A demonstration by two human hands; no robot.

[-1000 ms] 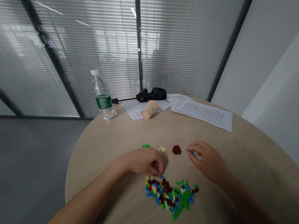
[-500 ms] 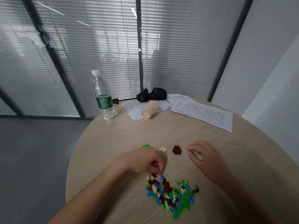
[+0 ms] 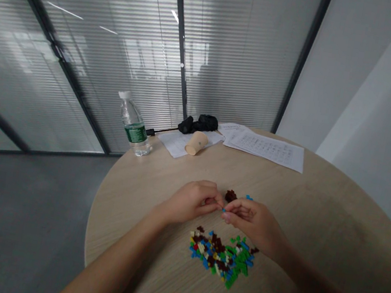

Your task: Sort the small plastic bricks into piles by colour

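Note:
My left hand is closed in a pinch on a small blue building brick. Its tip meets the thumb and fingers of my right hand, which are also closed on that brick. Below the hands lies a mixed pile of tiny bricks in green, blue, brown, cream, yellow and red. Just beyond the fingertips sits a small heap of brown bricks. A few blue bricks lie to its right, partly behind my right hand.
At the far left of the round wooden table stands a water bottle with a green label. A paper cup lies on its side on a white sheet, near a black bundle. Printed papers lie at the back.
My left hand has lifted a blue brick up from the pile's far edge. My right hand has come left and nearer, leaving blue bricks beside the brown heap, and the fingertips now meet.

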